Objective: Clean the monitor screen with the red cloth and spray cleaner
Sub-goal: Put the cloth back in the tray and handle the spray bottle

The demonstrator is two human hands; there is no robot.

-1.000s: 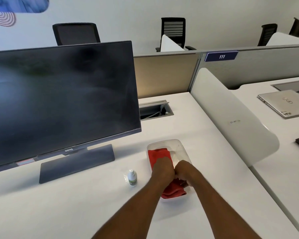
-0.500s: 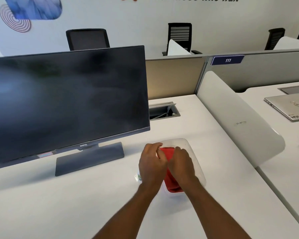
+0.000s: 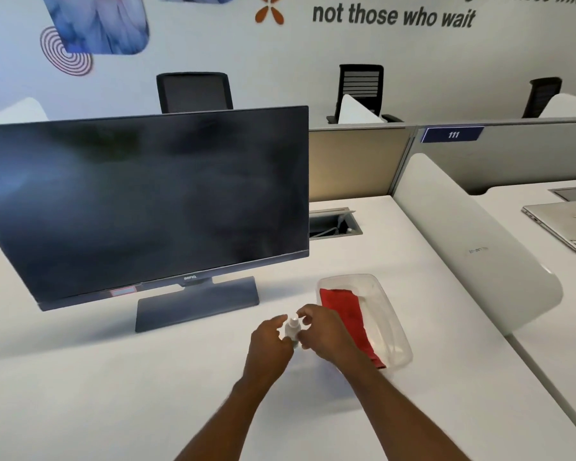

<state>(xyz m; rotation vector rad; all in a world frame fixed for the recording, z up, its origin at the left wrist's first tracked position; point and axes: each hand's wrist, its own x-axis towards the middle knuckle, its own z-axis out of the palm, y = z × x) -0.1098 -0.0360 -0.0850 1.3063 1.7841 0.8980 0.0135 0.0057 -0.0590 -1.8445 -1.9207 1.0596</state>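
The black monitor [image 3: 147, 201] stands on the white desk, its dark screen facing me, smudged. A small white spray bottle [image 3: 292, 329] stands upright on the desk in front of the monitor's base. My left hand [image 3: 270, 344] curls around the bottle's left side and my right hand [image 3: 326, 334] closes on its right side, fingertips near the nozzle. The red cloth [image 3: 345, 314] lies folded in a clear plastic tray [image 3: 393, 314] just right of my hands; neither hand touches it.
A white curved divider [image 3: 473, 247] borders the desk on the right. Beyond it lies a closed silver laptop [image 3: 566, 224]. An open cable hatch [image 3: 333, 224] sits behind the tray. Office chairs [image 3: 193, 91] stand past the partition.
Both hands have left the red cloth in the tray and moved left onto the spray bottle. The view has tilted upward, showing more of the wall.
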